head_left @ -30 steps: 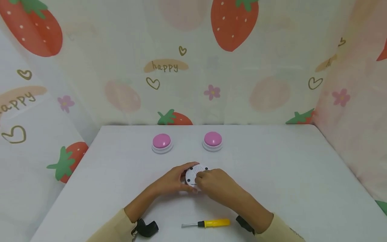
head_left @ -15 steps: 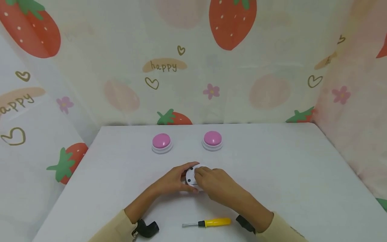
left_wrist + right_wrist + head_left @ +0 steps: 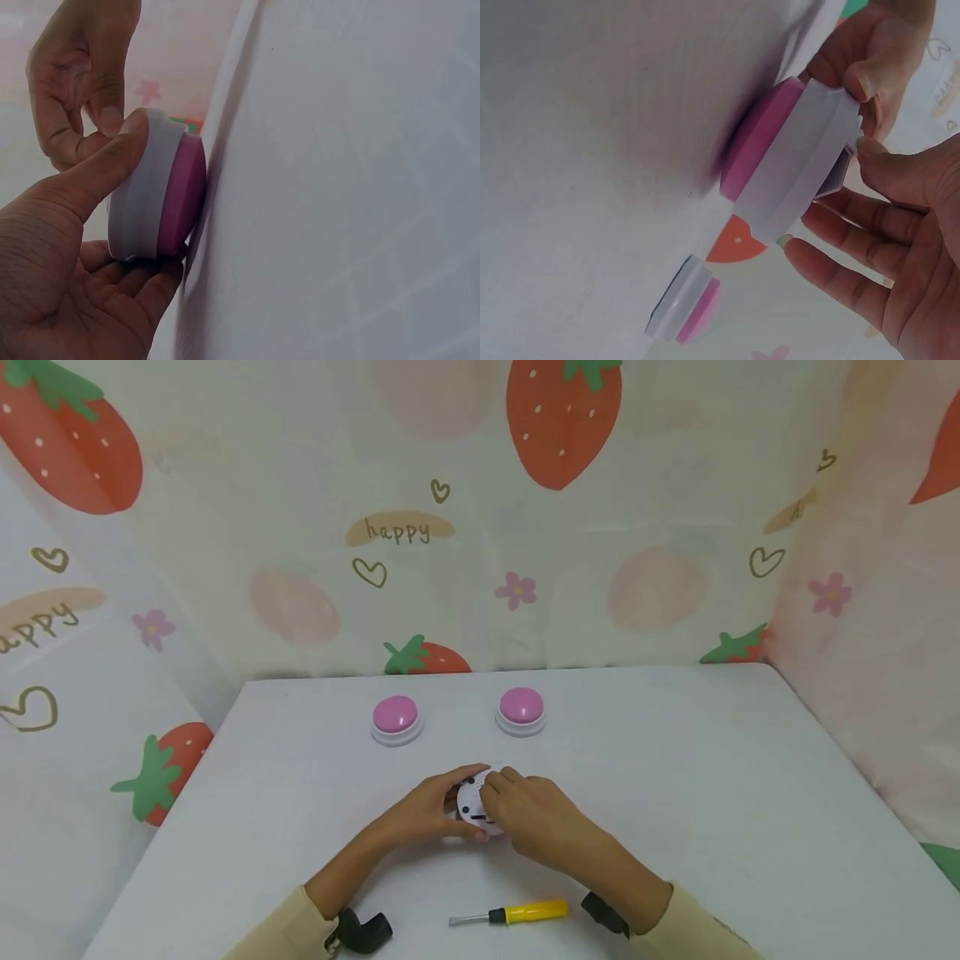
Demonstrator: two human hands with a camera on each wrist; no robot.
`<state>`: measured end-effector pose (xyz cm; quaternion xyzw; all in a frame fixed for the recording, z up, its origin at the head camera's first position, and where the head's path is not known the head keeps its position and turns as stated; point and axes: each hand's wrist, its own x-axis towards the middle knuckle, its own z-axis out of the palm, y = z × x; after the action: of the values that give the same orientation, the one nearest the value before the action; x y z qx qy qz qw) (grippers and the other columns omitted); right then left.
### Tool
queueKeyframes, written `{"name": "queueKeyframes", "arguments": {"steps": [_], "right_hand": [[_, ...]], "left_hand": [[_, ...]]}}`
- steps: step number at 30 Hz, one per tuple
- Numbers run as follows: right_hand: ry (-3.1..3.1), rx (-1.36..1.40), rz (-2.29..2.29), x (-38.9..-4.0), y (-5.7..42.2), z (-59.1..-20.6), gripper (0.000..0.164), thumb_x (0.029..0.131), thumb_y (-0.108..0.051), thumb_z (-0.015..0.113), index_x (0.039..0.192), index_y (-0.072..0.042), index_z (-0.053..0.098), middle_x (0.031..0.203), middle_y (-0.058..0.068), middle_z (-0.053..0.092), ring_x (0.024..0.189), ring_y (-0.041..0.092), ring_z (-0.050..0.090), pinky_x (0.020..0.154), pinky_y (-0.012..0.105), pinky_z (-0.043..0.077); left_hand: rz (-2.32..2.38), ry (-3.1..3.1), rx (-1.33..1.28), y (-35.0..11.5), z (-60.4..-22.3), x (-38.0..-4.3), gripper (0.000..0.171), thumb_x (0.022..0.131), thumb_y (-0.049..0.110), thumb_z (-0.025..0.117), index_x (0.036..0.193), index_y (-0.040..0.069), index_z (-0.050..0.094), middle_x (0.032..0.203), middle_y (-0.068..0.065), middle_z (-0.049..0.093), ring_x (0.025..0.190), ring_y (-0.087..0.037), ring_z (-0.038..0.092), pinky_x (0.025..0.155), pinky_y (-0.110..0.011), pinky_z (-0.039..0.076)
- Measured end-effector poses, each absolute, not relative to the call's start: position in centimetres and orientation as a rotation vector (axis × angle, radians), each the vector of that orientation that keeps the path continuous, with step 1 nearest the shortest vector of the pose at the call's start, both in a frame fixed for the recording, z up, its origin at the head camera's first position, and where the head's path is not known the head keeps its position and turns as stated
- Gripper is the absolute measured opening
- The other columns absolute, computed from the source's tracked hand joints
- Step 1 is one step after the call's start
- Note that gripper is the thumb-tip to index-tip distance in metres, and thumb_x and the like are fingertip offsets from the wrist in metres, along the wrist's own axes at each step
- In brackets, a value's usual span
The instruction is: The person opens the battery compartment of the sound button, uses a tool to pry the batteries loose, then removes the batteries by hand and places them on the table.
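Note:
In the head view my left hand (image 3: 431,810) grips a round push button (image 3: 468,802) by its side, its underside with holes and dark dots facing up. The left wrist view shows the button's white base (image 3: 142,195) between my thumb and fingers, its pink dome turned down close over the table. My right hand (image 3: 536,814) is over the underside. In the right wrist view, its thumb and fingers pinch a small dark flat cover (image 3: 834,178) standing out from the base. Much of the underside is hidden behind this hand.
Two more pink-and-white push buttons, a left one (image 3: 396,720) and a right one (image 3: 521,711), stand dome up toward the table's back. A yellow-handled screwdriver (image 3: 510,913) lies in front of the hands. A strawberry-print curtain (image 3: 562,552) hangs behind the white table (image 3: 712,793).
The right hand's fingers have shifted over the underside, covering more of its holes. Dark slots now show near the underside's front edge. The left hand keeps its grip; the view has shifted slightly.

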<state>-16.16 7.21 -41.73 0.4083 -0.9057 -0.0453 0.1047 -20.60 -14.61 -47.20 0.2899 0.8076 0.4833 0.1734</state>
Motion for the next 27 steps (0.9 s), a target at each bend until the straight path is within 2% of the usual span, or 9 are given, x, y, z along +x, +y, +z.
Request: {"name": "queueKeyframes", "arguments": {"steps": [10,20,27], "right_hand": [[-2.715,1.191,-0.105,-16.07,7.23,-41.62,0.034,0.085,-0.009,0.081,0.113,-0.006,0.064,0.101,0.003,0.063,0.085,0.014,0.053,0.063,0.02,0.051],[-2.722,1.211,-0.061,-16.08,7.45,-41.38,0.033,0.085,-0.009,0.081,0.113,-0.007,0.063,0.1,0.002,0.065,0.081,0.013,0.054,0.063,0.02,0.052],[-2.79,1.233,0.005,-15.85,7.43,-41.18,0.031,0.084,-0.008,0.083,0.107,-0.012,0.064,0.095,-0.002,0.063,0.08,0.01,0.054,0.065,0.019,0.053]], "left_hand": [[1.382,2.285,0.8,-14.45,-46.98,-20.32,0.093,0.078,0.022,0.09,0.155,0.008,0.04,0.144,-0.005,0.056,0.12,-0.018,0.059,0.104,-0.025,0.048],[1.353,2.31,0.775,-14.49,-46.93,-20.37,0.093,0.077,0.022,0.091,0.155,0.01,0.041,0.142,-0.004,0.057,0.118,-0.016,0.059,0.103,-0.023,0.048],[1.369,2.308,0.805,-14.59,-47.22,-20.17,0.092,0.077,0.02,0.091,0.154,0.012,0.042,0.142,-0.002,0.057,0.118,-0.017,0.06,0.102,-0.024,0.048]]}}
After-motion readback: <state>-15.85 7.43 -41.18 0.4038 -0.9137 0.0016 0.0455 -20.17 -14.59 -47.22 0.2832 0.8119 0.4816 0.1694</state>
